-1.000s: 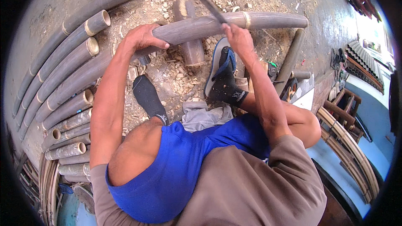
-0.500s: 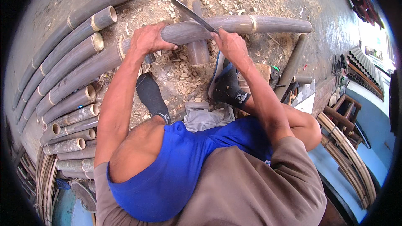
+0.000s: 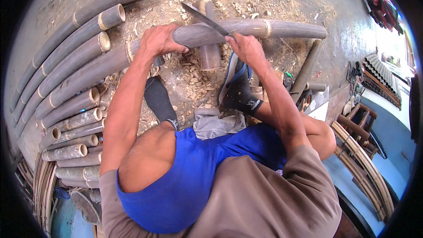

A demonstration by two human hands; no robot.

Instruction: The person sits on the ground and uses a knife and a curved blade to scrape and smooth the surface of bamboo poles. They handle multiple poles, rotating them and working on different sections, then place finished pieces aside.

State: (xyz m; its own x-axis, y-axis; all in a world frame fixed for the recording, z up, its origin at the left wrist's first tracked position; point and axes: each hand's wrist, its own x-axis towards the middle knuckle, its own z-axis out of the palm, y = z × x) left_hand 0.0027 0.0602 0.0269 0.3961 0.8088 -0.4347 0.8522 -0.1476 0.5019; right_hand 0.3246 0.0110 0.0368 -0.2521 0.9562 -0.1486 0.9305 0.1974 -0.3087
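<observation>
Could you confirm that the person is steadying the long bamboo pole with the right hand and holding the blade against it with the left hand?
Not quite: the hands are swapped. In the head view the left hand presses down on the long bamboo pole to steady it, and the right hand holds the blade against the pole. The rest stands.

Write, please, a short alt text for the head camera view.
A seated person's left hand steadies a long bamboo pole while the right hand holds a blade against it. Wood chips cover the ground; more poles lie at left.
</observation>
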